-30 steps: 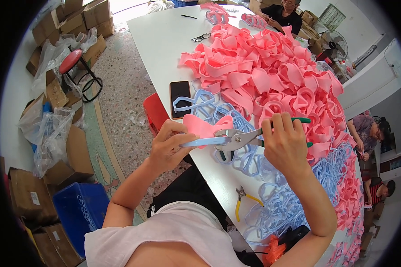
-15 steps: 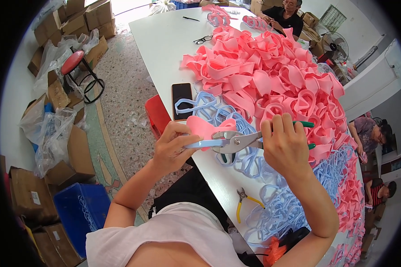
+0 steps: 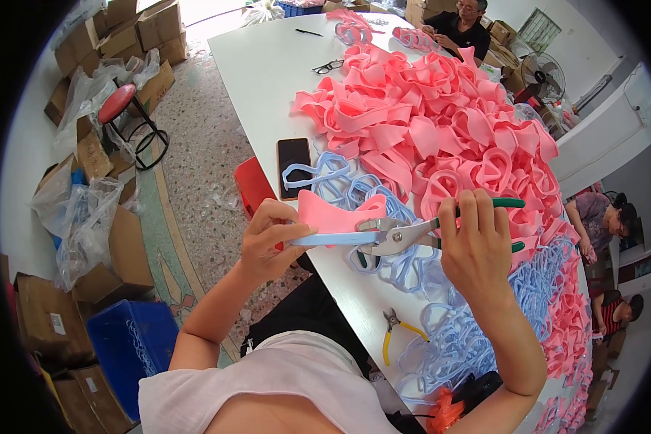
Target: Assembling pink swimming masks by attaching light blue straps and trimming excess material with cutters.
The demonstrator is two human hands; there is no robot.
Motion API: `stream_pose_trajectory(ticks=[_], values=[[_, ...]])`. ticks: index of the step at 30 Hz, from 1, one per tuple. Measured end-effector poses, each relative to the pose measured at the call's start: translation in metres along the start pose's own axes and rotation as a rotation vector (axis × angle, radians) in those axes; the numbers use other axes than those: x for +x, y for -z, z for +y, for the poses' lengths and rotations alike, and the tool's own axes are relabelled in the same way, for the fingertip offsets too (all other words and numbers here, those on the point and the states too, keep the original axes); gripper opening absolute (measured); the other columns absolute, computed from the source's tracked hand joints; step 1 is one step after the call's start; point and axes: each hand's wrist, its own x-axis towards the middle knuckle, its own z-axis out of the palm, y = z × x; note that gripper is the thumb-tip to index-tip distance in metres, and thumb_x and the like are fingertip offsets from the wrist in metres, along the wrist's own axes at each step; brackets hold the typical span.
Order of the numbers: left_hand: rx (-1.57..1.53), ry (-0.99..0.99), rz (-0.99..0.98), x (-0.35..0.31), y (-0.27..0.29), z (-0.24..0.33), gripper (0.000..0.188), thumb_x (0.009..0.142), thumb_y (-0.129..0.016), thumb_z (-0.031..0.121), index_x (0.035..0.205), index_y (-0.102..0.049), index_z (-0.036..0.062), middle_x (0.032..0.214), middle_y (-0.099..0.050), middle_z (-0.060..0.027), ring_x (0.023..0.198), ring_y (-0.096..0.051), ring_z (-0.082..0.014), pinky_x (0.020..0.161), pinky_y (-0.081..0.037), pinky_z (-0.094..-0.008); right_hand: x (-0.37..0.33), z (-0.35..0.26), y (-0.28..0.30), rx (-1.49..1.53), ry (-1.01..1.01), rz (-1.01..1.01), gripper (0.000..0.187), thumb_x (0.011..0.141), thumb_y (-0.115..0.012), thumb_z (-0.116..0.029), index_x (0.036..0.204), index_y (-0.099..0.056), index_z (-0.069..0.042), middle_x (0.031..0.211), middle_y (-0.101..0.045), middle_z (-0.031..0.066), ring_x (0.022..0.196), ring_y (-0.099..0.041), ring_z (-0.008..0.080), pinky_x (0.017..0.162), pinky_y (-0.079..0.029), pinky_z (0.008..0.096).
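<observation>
My left hand (image 3: pixel 266 244) is closed on a light blue plastic frame (image 3: pixel 333 239) with a curved pink soft strip (image 3: pixel 334 215) along it. In my right hand (image 3: pixel 477 249) are slip-joint pliers (image 3: pixel 406 237) with green handles, held level above the table edge. The metal jaws meet the right end of the blue frame and the pink strip. Whether they are squeezing cannot be told. Behind the pliers, loose light blue frames (image 3: pixel 383 194) lie on the table.
A large heap of pink strips (image 3: pixel 427 116) and a tangle of blue frames (image 3: pixel 456 347) cover much of the white table (image 3: pixel 246 87). Yellow-handled cutters (image 3: pixel 390 334), a phone (image 3: pixel 294 166) and glasses (image 3: pixel 328 66) lie there. A red stool (image 3: pixel 116 103) stands left; a person (image 3: pixel 461 32) sits opposite.
My right hand and the pliers have shifted slightly right, the handles tipping lower. The frame's right end has lowered a little, leaving it more level. Both hands have kept their holds.
</observation>
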Motion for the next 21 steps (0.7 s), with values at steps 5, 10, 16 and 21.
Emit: stream_pose_trajectory(ticks=[5, 10, 16, 21], values=[[0.001, -0.002, -0.010, -0.001, -0.003, 0.002, 0.035, 0.069, -0.080, 0.000, 0.102, -0.072, 0.0090, 0.095, -0.056, -0.0060, 0.081, -0.054, -0.0172, 0.064, -0.044, -0.0268, -0.004, 0.006, 0.000, 0.030, 0.035, -0.138, 0.011, 0.079, -0.057, -0.014, 0.087, -0.057, -0.006, 0.088, -0.056, 0.0072, 0.087, -0.055, 0.0213, 0.066, -0.040, 0.0332], [0.057, -0.010, 0.008, -0.006, -0.003, -0.001, 0.030, 0.069, -0.078, 0.000, 0.096, -0.070, 0.0090, 0.096, -0.054, -0.0061, 0.082, -0.051, -0.0183, 0.068, -0.039, -0.0290, -0.010, -0.002, -0.011, 0.103, -0.018, -0.059, 0.013, 0.078, -0.057, -0.013, 0.089, -0.055, -0.006, 0.090, -0.055, 0.0086, 0.088, -0.054, 0.0232, 0.069, -0.040, 0.0351], [0.160, -0.138, 0.153, -0.019, 0.009, -0.021, 0.035, 0.066, -0.071, -0.004, 0.098, -0.071, 0.0085, 0.098, -0.053, -0.0069, 0.084, -0.053, -0.0232, 0.073, -0.046, -0.0334, -0.050, -0.018, -0.008, 0.413, -0.306, -0.312, 0.029, 0.073, -0.057, -0.005, 0.102, -0.052, -0.002, 0.101, -0.052, 0.0139, 0.098, -0.052, 0.0328, 0.080, -0.041, 0.0419], [0.165, -0.148, 0.091, -0.017, 0.006, -0.020, 0.037, 0.064, -0.070, -0.005, 0.099, -0.072, 0.0092, 0.098, -0.053, -0.0066, 0.083, -0.053, -0.0229, 0.072, -0.046, -0.0327, -0.049, -0.030, -0.001, 0.450, -0.419, -0.144, 0.031, 0.073, -0.057, -0.003, 0.104, -0.053, -0.003, 0.103, -0.052, 0.0135, 0.099, -0.052, 0.0332, 0.081, -0.041, 0.0427]])
